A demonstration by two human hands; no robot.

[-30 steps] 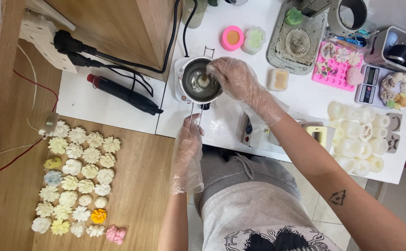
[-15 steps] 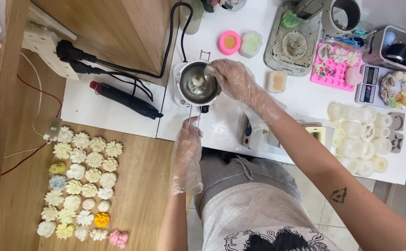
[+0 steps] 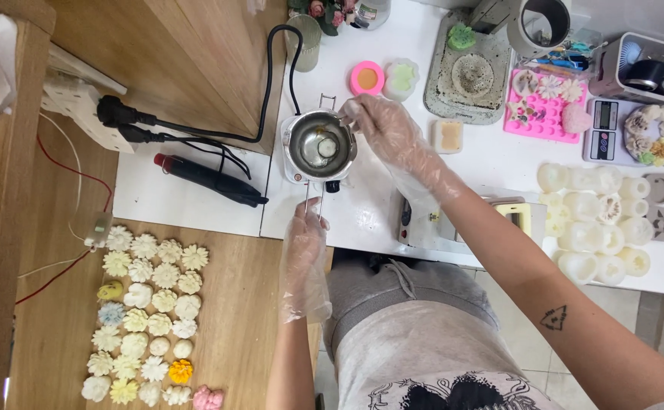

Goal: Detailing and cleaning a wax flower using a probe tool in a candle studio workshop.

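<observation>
Wax lump part-melted in pot; left hand grips wire handle, right hand pinched at rim.

Bare table right of pot; cables crowd its left.

home craft workshop, silicone moulds, wax flowers, melting pot

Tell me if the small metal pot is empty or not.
Not empty: the small metal melting pot holds a whitish lump in clear liquid.
</observation>
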